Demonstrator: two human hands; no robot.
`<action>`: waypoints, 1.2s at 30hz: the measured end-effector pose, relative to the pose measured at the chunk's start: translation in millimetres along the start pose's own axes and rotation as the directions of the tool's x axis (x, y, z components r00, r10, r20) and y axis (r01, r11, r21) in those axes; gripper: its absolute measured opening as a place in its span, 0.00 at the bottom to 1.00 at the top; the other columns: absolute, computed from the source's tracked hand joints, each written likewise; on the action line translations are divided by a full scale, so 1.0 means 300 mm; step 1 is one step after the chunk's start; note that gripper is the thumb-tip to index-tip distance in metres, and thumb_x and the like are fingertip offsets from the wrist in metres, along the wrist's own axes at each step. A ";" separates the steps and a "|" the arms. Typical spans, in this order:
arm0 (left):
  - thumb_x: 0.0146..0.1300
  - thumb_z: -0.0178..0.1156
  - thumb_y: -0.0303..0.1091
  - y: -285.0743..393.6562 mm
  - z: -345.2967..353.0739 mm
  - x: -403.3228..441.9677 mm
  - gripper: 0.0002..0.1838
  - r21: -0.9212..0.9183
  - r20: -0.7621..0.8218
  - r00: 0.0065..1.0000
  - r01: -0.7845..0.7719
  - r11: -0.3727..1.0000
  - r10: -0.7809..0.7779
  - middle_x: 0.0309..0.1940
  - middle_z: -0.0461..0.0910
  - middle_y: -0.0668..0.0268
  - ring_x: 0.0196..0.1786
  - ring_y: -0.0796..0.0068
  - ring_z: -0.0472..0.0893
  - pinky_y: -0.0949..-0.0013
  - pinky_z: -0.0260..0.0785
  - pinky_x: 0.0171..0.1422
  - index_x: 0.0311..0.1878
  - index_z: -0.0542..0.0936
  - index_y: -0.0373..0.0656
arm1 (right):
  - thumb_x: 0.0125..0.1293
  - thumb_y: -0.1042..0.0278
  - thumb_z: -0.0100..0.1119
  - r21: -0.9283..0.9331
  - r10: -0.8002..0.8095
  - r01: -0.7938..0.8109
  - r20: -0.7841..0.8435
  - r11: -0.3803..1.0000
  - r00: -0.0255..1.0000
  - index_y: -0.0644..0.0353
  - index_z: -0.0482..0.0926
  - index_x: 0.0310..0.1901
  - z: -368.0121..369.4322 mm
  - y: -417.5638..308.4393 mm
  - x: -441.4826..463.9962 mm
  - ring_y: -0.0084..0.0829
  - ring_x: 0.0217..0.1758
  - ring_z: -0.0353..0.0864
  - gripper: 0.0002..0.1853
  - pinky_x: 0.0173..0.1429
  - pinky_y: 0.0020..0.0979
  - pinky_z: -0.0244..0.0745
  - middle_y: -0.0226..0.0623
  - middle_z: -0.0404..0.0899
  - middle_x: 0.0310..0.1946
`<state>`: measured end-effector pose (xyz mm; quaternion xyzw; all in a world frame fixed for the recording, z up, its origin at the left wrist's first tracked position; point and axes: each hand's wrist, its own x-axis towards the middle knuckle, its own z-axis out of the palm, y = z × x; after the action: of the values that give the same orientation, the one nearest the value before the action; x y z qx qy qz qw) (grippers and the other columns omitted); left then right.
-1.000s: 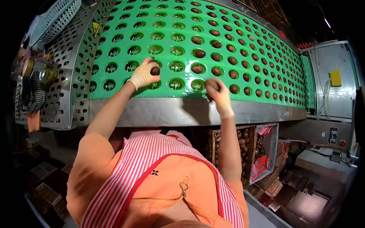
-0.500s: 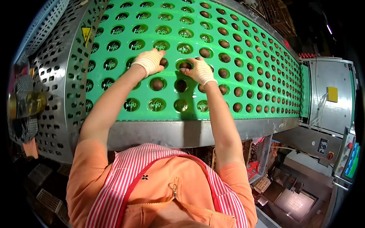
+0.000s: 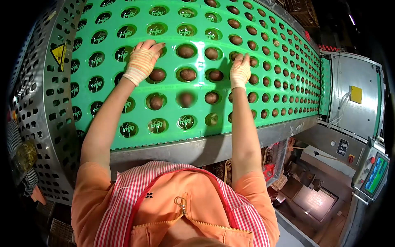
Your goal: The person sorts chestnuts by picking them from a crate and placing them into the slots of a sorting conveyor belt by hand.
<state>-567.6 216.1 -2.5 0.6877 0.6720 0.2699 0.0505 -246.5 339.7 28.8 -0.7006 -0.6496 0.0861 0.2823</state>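
Note:
My left hand (image 3: 144, 59), in a striped fingerless covering, curls its fingers over a pocket in the upper middle of the green tray belt (image 3: 173, 87). What lies under those fingertips is hidden. Just below that hand sits a brown egg (image 3: 157, 75) in its pocket. To the right, my right hand (image 3: 240, 71), covered alike, has its fingers drawn in at another brown egg (image 3: 233, 55), partly hidden. Between my hands, more brown eggs (image 3: 188, 74) rest in pockets. One egg (image 3: 186, 99) in a nearer row looks blurred.
Perforated metal guarding (image 3: 45, 103) with a yellow warning sign (image 3: 58, 55) borders the belt on the left. A metal rail (image 3: 173, 152) runs along its near edge. At right stand a metal cabinet (image 3: 358, 107) and a control panel (image 3: 372, 173) with a lit screen.
My view has shifted. My hands have moved farther apart, the right hand rightward away from the middle pockets. Eggs now show in upper-middle pockets that were bare or covered by my hands.

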 end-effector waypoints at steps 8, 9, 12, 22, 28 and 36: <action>0.64 0.53 0.36 0.219 -0.063 0.024 0.19 0.015 0.166 0.985 -0.058 0.998 0.055 0.54 0.76 0.61 0.56 0.55 0.74 0.54 0.67 0.63 0.58 0.78 0.48 | 0.72 0.59 0.49 0.012 -0.398 0.398 0.072 0.917 0.915 0.57 0.73 0.63 -0.022 0.179 0.045 0.48 0.51 0.79 0.21 0.57 0.42 0.75 0.51 0.79 0.51; 0.63 0.54 0.35 0.254 -0.032 0.006 0.19 -0.068 0.141 0.980 -0.130 0.989 0.139 0.54 0.77 0.62 0.55 0.55 0.74 0.54 0.68 0.63 0.57 0.78 0.49 | 0.70 0.65 0.51 0.084 -0.306 0.306 -0.011 0.948 0.952 0.57 0.73 0.63 -0.058 0.157 0.006 0.44 0.50 0.79 0.20 0.58 0.41 0.74 0.49 0.79 0.49; 0.61 0.57 0.34 0.344 0.068 -0.024 0.18 -0.144 0.299 0.915 -0.238 0.960 0.272 0.51 0.77 0.64 0.53 0.55 0.75 0.56 0.71 0.60 0.55 0.80 0.51 | 0.66 0.78 0.53 0.302 -0.048 0.098 -0.171 0.948 0.984 0.58 0.73 0.63 -0.168 0.157 -0.164 0.36 0.56 0.76 0.22 0.63 0.35 0.72 0.43 0.78 0.54; 0.63 0.59 0.51 0.570 -0.080 -0.115 0.23 0.187 0.523 0.844 0.016 0.982 -0.114 0.50 0.80 0.51 0.50 0.49 0.80 0.50 0.73 0.52 0.49 0.77 0.41 | 0.77 0.58 0.48 0.442 0.257 -0.126 -0.250 0.888 0.934 0.63 0.72 0.64 -0.789 0.523 -0.936 0.36 0.65 0.71 0.21 0.71 0.36 0.63 0.42 0.73 0.63; 0.56 0.65 0.28 0.474 0.012 -0.211 0.15 -0.248 0.283 0.885 -0.306 0.919 0.371 0.41 0.81 0.50 0.47 0.45 0.79 0.52 0.72 0.53 0.47 0.78 0.40 | 0.76 0.64 0.51 0.563 0.595 -0.317 -0.421 0.763 0.685 0.65 0.74 0.60 -1.008 0.756 -1.374 0.31 0.62 0.73 0.18 0.66 0.32 0.70 0.39 0.76 0.59; 0.56 0.66 0.29 0.787 0.017 -0.292 0.23 -0.151 0.100 0.872 -0.463 0.873 0.480 0.52 0.78 0.52 0.55 0.47 0.76 0.52 0.69 0.62 0.56 0.75 0.42 | 0.63 0.59 0.63 -0.083 0.629 -0.682 -0.320 0.727 0.709 0.58 0.81 0.54 -1.120 0.960 -1.692 0.51 0.56 0.77 0.20 0.63 0.44 0.72 0.49 0.78 0.55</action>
<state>-349.2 112.5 68.6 0.8432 0.4609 0.2676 0.0701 93.9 -241.5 35.2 -0.9149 -0.3174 0.0207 0.2486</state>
